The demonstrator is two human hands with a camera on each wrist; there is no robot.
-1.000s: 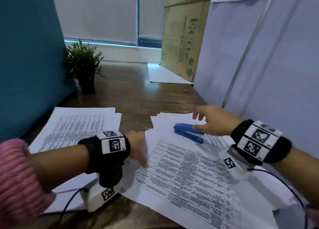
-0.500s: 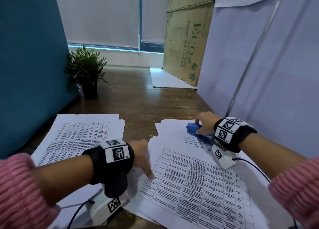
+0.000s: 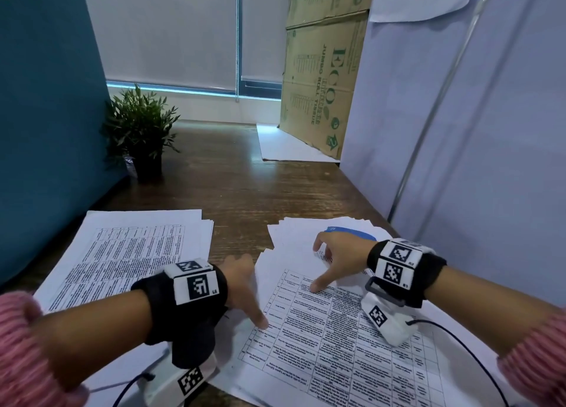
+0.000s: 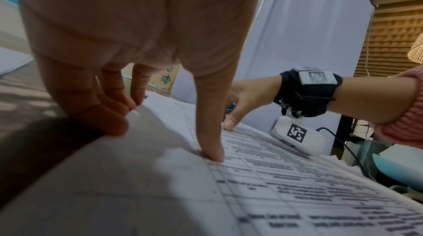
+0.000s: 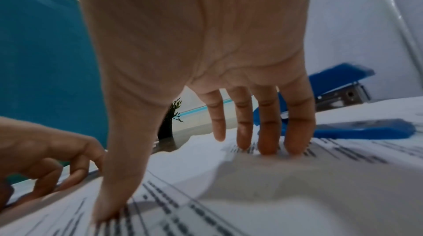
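A loose pile of printed sheets [image 3: 337, 345] lies on the wooden table [image 3: 245, 186] in front of me. My left hand [image 3: 242, 284] has its thumb [image 4: 211, 151] pressed on the top sheet [image 4: 274, 185] while its curled fingers [image 4: 107, 111] grip that sheet's left edge, which bulges up. My right hand [image 3: 324, 265] is spread over the far part of the pile. Its straight fingers [image 5: 267, 131] and thumb [image 5: 109, 194] press down on the paper [image 5: 228, 203]. A blue stapler [image 3: 352, 231] lies on the pile just beyond the right hand and is untouched [image 5: 338, 84].
A second paper stack [image 3: 128, 253] lies at the left. A potted plant [image 3: 141, 130] stands by the teal divider [image 3: 46, 100]. A cardboard box [image 3: 321, 85] and a white panel [image 3: 459, 130] close the back and right. Cables trail from both wrist cameras.
My right hand has left the stapler, drawn back toward me and set its thumb and fingertips on the printed sheets. The left hand has kept its place on the sheet's edge.
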